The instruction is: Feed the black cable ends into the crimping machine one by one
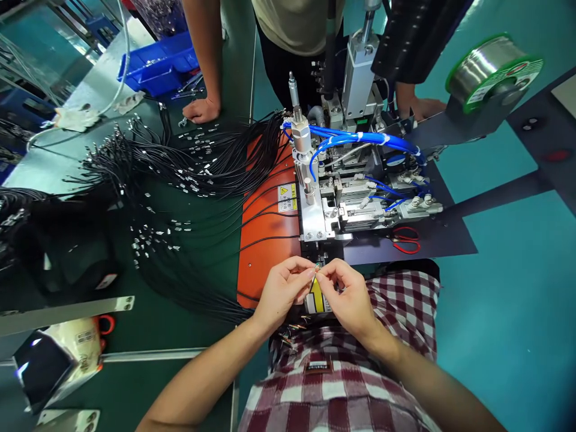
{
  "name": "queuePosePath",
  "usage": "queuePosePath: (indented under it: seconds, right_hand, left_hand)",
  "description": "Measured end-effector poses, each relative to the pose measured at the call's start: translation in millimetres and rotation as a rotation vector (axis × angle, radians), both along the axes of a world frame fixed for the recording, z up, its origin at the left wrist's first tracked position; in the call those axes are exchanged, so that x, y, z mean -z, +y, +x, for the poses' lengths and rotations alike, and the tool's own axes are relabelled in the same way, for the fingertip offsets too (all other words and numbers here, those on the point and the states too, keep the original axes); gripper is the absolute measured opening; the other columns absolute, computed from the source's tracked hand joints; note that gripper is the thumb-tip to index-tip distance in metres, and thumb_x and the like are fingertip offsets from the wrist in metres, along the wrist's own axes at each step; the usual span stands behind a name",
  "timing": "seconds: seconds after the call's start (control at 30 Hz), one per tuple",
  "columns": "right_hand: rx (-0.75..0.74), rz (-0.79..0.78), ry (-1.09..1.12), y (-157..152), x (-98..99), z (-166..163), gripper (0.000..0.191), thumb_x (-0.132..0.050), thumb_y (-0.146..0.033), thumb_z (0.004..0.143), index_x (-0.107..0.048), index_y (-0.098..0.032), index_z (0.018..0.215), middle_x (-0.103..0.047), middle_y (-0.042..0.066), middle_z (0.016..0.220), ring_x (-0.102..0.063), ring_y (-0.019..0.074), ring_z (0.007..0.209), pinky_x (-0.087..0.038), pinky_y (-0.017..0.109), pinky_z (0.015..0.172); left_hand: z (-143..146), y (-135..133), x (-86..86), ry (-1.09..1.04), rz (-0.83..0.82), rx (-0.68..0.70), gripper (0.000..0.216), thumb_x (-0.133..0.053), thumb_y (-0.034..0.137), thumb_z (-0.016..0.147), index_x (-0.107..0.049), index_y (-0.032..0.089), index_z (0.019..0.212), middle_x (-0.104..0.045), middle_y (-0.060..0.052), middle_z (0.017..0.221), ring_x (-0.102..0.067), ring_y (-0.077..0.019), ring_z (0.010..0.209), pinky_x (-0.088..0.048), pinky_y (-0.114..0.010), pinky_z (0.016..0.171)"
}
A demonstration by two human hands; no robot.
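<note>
Both my hands meet over my lap, close to the front edge of a machine. Thumb and fingers of my left hand pinch the end of a thin cable, whose fine coloured wires poke up between the fingertips. My right hand is closed at the same spot, its fingertips on those wires. Most of the cable end is hidden by the fingers. Just below the hands, more stripped cable ends with coloured wires lie by my checked clothing. Black cables run from there to the left over the green table.
The machine has an orange plate, blue air hoses and a solder wire spool. Red-handled scissors lie right. Bundled black cables spread left near a blue bin. Opposite, another person's hand rests on the table.
</note>
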State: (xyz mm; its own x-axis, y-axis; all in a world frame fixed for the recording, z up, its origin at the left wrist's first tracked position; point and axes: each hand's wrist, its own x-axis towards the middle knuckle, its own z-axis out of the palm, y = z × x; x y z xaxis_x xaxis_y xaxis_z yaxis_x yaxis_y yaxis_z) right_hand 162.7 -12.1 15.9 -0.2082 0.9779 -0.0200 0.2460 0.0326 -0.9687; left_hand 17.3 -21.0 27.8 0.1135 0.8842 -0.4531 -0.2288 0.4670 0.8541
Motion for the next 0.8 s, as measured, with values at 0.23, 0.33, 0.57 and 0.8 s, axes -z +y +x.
queuePosePath:
  seconds: [0.23, 0.33, 0.57, 0.8]
  right_hand:
    - [-0.098, -0.023, -0.067, 14, -7.4, 19, 0.013, -0.056, -0.026, 0.089, -0.065, -0.019, 0.082, -0.064, 0.002, 0.077, -0.055, 0.0142, 0.066, -0.042, 0.027, 0.06]
    - [-0.099, 0.012, -0.07, 23, -11.6, 22, 0.013, -0.055, -0.025, 0.089, -0.066, -0.02, 0.085, -0.066, 0.003, 0.083, -0.056, 0.0153, 0.069, -0.043, 0.028, 0.062]
    - [-0.158, -0.02, -0.031, 26, -12.7, 19, 0.01, -0.06, -0.027, 0.086, -0.068, -0.02, 0.084, -0.066, 0.002, 0.078, -0.055, 0.0138, 0.065, -0.039, 0.027, 0.057]
    - [-0.093, -0.159, 0.114, 21, -7.1, 12, 0.013, -0.062, -0.028, 0.084, -0.062, -0.017, 0.076, -0.06, 0.0, 0.07, -0.05, 0.0116, 0.058, -0.038, 0.024, 0.053]
  left_hand:
    - [2, 1, -3.1, 0.045, -0.001, -0.035, 0.029, -0.068, 0.04, 0.078, -0.06, 0.013, 0.081, -0.044, 0.007, 0.046, -0.034, -0.0035, 0.039, -0.023, -0.017, 0.042]
    - [2, 1, -5.3, 0.06, -0.005, -0.023, 0.03, -0.068, 0.041, 0.077, -0.061, 0.013, 0.084, -0.045, 0.006, 0.048, -0.035, -0.0042, 0.04, -0.023, -0.018, 0.042]
    - [2, -1, -5.2, 0.077, -0.009, -0.013, 0.028, -0.068, 0.04, 0.079, -0.061, 0.013, 0.084, -0.043, 0.007, 0.048, -0.034, -0.0038, 0.041, -0.024, -0.017, 0.042]
    - [5, -2, -5.1, 0.11, -0.008, -0.031, 0.03, -0.068, 0.042, 0.077, -0.06, 0.013, 0.08, -0.043, 0.006, 0.05, -0.033, -0.0034, 0.041, -0.022, -0.017, 0.041]
